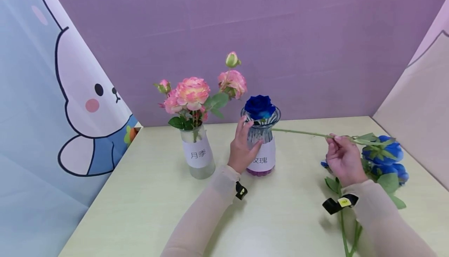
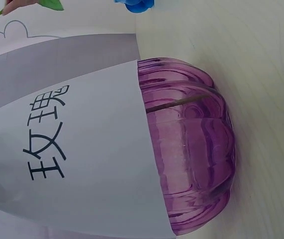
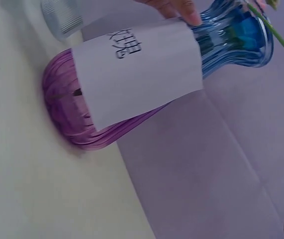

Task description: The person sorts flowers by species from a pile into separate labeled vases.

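Observation:
My left hand [image 1: 243,148] holds the neck of a glass vase [image 1: 264,134], thumb in front and fingers at its left side. The vase has a blue top, a purple base [image 2: 194,149] and a white paper label [image 3: 142,74]. One blue rose [image 1: 259,107] stands in it, its bloom at the rim. To the right, my right hand [image 1: 345,161] pinches the green stem [image 1: 301,132] of another blue rose. That stem lies nearly level, its far end beside the vase's rim, its bloom [image 1: 382,151] beyond my hand on the right.
A frosted vase [image 1: 201,171] with a white label holds pink flowers [image 1: 193,93] on the left. More blue roses [image 1: 391,171] lie on the right of the table [image 1: 291,218], stems toward the front. A purple backdrop [image 1: 298,46] hangs behind.

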`<state>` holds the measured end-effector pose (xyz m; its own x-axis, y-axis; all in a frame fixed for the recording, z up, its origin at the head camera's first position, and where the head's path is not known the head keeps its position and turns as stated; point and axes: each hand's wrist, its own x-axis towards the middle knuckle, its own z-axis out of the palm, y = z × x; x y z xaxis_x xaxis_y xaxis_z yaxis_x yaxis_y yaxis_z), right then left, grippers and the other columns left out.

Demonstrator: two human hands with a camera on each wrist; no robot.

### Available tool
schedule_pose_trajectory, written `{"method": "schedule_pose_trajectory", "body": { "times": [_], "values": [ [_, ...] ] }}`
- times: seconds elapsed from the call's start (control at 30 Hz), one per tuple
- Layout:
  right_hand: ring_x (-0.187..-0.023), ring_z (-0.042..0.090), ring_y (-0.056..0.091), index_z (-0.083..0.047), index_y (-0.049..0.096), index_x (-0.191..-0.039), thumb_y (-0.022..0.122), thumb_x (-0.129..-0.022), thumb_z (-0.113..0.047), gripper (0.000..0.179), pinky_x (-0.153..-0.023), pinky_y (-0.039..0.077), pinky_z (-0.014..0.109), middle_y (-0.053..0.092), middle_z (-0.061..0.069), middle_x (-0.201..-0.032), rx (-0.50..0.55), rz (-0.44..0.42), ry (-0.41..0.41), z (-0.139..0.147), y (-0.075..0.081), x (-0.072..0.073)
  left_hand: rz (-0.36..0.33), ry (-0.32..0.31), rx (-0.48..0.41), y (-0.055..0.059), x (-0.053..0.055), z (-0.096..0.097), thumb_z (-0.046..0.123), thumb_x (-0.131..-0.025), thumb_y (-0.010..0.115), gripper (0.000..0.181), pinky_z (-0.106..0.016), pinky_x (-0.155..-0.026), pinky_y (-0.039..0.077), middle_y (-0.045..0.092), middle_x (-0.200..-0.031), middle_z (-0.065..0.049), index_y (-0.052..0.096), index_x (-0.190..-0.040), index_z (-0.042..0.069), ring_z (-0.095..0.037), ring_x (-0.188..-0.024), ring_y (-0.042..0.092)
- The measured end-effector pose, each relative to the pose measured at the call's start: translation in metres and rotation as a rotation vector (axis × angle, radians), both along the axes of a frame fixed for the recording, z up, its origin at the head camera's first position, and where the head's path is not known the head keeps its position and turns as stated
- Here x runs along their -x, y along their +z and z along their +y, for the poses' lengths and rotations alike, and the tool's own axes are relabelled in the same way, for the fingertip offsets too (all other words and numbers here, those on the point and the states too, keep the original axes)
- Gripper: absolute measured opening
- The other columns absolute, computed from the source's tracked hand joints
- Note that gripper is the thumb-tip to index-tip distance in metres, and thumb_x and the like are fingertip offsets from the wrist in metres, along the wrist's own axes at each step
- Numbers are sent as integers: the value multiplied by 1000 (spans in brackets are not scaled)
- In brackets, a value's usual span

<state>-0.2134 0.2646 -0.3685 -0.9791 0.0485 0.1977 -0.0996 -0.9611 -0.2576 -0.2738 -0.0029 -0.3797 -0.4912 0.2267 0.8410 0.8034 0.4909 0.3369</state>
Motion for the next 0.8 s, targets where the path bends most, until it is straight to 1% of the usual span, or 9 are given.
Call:
{"method": "schedule_pose_trajectory", "body": {
  "times": [0.13, 0.27, 0.4, 0.53, 0.67, 0.8],
  "values": [
    [-71, 29, 71, 14, 65, -76, 46, -95, 10, 27, -60, 58, 27, 69, 24, -79, 15, 24, -15, 2, 11, 1, -4, -5, -2, 0, 0, 0, 6, -81, 76, 66, -35, -81, 56, 35, -142, -27, 34, -132, 6, -36, -99, 64],
    [-70, 30, 71, 13, 64, -73, 45, -95, 10, 29, -59, 58, 28, 69, 24, -79, 21, 18, -47, 4, 21, 3, -8, -11, -6, 0, 0, 1, 6, -81, 75, 65, -34, -81, 56, 34, -143, -26, 34, -132, 6, -36, -97, 65],
    [-70, 30, 71, 11, 61, -70, 45, -95, 10, 30, -59, 58, 28, 69, 23, -79, -21, -3, -82, 5, 32, 5, -17, -15, -4, 0, 1, 2, 7, -81, 75, 65, -35, -81, 56, 34, -143, -26, 34, -132, 6, -35, -97, 65],
    [-69, 29, 71, 10, 58, -70, 47, -94, 11, 26, -60, 59, 29, 69, 22, -79, -128, 4, -122, 5, 46, 9, -25, -13, -8, -1, 2, 2, 7, -82, 75, 65, -36, -85, 55, 34, -143, -25, 34, -132, 6, -36, -102, 63],
    [-68, 27, 70, 9, 58, -73, 52, -91, 12, 20, -62, 58, 28, 69, 21, -79, -250, 12, -159, 4, 60, 12, -22, -7, -12, -1, 1, 1, 6, -81, 75, 65, -36, -88, 53, 34, -144, -24, 35, -132, 6, -37, -107, 61],
    [-70, 27, 71, 8, 57, -76, 54, -90, 14, 15, -65, 58, 27, 69, 21, -80, -364, 45, -193, 0, 77, 16, -33, -6, -12, -1, 0, 1, 6, -81, 75, 65, -36, -89, 52, 33, -145, -23, 35, -132, 7, -37, -110, 60]
  ]
}}
